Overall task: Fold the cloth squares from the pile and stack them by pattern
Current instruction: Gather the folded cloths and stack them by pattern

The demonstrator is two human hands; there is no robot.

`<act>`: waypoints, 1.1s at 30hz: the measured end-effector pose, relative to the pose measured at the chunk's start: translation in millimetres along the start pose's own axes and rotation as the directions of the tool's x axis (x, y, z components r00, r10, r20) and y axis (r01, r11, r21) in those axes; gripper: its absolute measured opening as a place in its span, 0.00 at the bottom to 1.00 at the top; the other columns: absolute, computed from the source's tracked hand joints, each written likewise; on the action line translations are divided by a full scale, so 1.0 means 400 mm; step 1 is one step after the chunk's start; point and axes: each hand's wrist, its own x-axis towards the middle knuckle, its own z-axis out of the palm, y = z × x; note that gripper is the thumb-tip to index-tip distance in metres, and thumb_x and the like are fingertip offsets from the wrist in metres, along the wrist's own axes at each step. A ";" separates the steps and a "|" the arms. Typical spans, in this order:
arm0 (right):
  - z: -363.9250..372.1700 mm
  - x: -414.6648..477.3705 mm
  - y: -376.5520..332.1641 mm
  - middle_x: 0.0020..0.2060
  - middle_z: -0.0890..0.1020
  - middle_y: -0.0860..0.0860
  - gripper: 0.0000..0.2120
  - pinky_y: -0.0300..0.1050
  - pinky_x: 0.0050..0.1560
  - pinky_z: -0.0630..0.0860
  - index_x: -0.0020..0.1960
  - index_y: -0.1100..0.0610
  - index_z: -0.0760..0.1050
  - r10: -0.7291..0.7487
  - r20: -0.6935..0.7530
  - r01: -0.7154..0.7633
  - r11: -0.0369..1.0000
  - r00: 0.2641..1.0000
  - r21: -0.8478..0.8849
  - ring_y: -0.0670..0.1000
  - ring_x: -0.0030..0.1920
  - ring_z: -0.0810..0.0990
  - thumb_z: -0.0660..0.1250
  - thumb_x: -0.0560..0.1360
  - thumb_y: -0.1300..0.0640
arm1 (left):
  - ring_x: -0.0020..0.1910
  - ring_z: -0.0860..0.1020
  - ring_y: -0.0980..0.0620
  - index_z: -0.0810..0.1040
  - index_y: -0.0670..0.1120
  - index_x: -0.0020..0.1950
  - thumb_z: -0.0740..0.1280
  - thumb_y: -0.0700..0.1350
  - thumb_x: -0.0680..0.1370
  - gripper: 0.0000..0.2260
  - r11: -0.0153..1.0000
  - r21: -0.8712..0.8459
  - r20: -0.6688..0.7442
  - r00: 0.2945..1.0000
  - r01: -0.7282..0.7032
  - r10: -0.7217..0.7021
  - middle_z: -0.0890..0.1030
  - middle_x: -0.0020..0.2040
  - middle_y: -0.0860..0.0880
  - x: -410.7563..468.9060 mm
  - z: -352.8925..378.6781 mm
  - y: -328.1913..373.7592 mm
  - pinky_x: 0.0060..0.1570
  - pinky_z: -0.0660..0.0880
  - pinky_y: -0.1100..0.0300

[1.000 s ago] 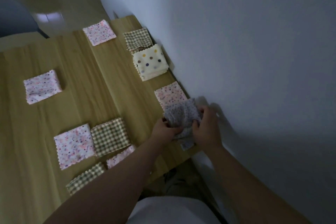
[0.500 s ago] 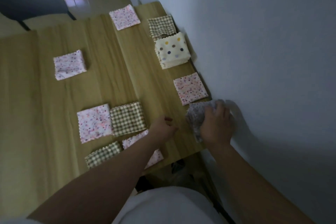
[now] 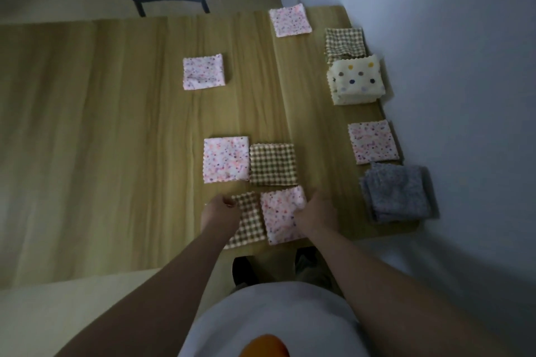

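Right hand (image 3: 317, 216) pinches pink floral square (image 3: 280, 213) edge, left hand (image 3: 222, 210) grip unclear; lifting may drag adjoining gingham square (image 3: 248, 223).

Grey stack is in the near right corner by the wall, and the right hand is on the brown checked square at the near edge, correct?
Not quite: the head view shows the right hand on the pink floral square at the near edge; the left hand is at the brown checked square. The grey stack is in that corner.
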 end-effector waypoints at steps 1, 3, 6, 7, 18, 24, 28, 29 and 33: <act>0.018 -0.006 -0.007 0.59 0.77 0.52 0.24 0.44 0.43 0.76 0.69 0.53 0.69 0.006 -0.034 -0.007 1.000 0.999 -0.030 0.54 0.54 0.80 0.71 0.76 0.51 | 0.40 0.82 0.46 0.77 0.52 0.47 0.66 0.44 0.77 0.03 1.000 -0.017 0.014 1.000 0.004 -0.003 0.82 0.43 0.49 0.002 -0.010 -0.023 0.37 0.81 0.54; 0.028 -0.006 -0.006 0.59 0.78 0.53 0.25 0.45 0.43 0.74 0.67 0.53 0.70 0.022 -0.069 -0.028 0.996 0.997 -0.081 0.54 0.55 0.80 0.73 0.74 0.49 | 0.41 0.82 0.47 0.78 0.52 0.48 0.67 0.43 0.77 0.04 0.999 -0.045 0.069 0.998 -0.002 0.005 0.82 0.44 0.49 -0.002 -0.010 -0.036 0.35 0.80 0.56; 0.035 -0.012 -0.010 0.51 0.81 0.53 0.10 0.44 0.41 0.78 0.53 0.56 0.75 0.093 0.010 -0.093 0.996 0.996 -0.015 0.51 0.45 0.79 0.70 0.77 0.51 | 0.41 0.83 0.49 0.79 0.50 0.49 0.69 0.42 0.77 0.04 0.994 -0.109 0.156 0.987 -0.011 0.028 0.83 0.47 0.48 -0.010 -0.007 -0.059 0.34 0.77 0.59; 0.035 -0.018 -0.012 0.49 0.81 0.53 0.08 0.44 0.41 0.79 0.51 0.57 0.77 0.106 0.058 -0.106 0.994 0.993 0.003 0.51 0.43 0.79 0.68 0.78 0.53 | 0.41 0.82 0.49 0.78 0.50 0.50 0.69 0.42 0.77 0.04 0.994 -0.109 0.168 0.985 -0.020 0.038 0.83 0.47 0.48 -0.012 -0.008 -0.064 0.34 0.77 0.59; -0.073 -0.167 -0.208 0.45 0.81 0.46 0.04 0.43 0.41 0.78 0.49 0.48 0.75 -0.284 0.075 0.250 0.922 0.956 0.296 0.46 0.44 0.80 0.69 0.76 0.55 | 0.53 0.81 0.46 0.80 0.47 0.57 0.69 0.62 0.77 0.20 0.908 -0.395 0.472 0.879 0.140 0.069 0.82 0.52 0.47 -0.051 -0.077 0.024 0.59 0.79 0.47; -0.119 -0.178 -0.341 0.48 0.85 0.50 0.08 0.44 0.43 0.81 0.51 0.53 0.80 -0.301 0.080 0.197 0.780 0.950 0.593 0.50 0.46 0.85 0.75 0.73 0.59 | 0.62 0.80 0.44 0.79 0.45 0.67 0.69 0.61 0.77 0.26 0.543 -0.687 0.681 0.689 0.483 0.249 0.83 0.62 0.45 -0.002 -0.170 0.038 0.64 0.73 0.47; -0.093 -0.126 -0.370 0.47 0.85 0.51 0.08 0.51 0.51 0.83 0.51 0.54 0.81 -0.269 0.112 0.162 0.809 0.957 0.565 0.51 0.48 0.85 0.76 0.73 0.59 | 0.53 0.84 0.43 0.78 0.37 0.66 0.68 0.42 0.80 0.15 0.481 -0.776 0.557 0.801 0.408 0.219 0.85 0.57 0.41 0.049 -0.212 0.055 0.50 0.82 0.52; -0.079 -0.103 -0.379 0.47 0.85 0.51 0.07 0.52 0.53 0.83 0.51 0.53 0.82 -0.265 0.126 0.158 0.826 0.956 0.540 0.51 0.48 0.85 0.75 0.74 0.59 | 0.52 0.85 0.43 0.78 0.36 0.64 0.68 0.39 0.80 0.13 0.515 -0.779 0.498 0.851 0.357 0.164 0.85 0.55 0.40 0.072 -0.214 0.061 0.48 0.83 0.51; -0.030 -0.029 -0.397 0.44 0.85 0.49 0.04 0.53 0.49 0.84 0.49 0.52 0.82 -0.289 0.112 0.238 0.913 0.951 0.330 0.49 0.44 0.84 0.70 0.75 0.57 | 0.43 0.84 0.47 0.81 0.38 0.59 0.71 0.41 0.80 0.10 0.825 -0.560 0.188 0.981 0.074 0.040 0.85 0.48 0.43 0.155 -0.213 0.076 0.39 0.80 0.57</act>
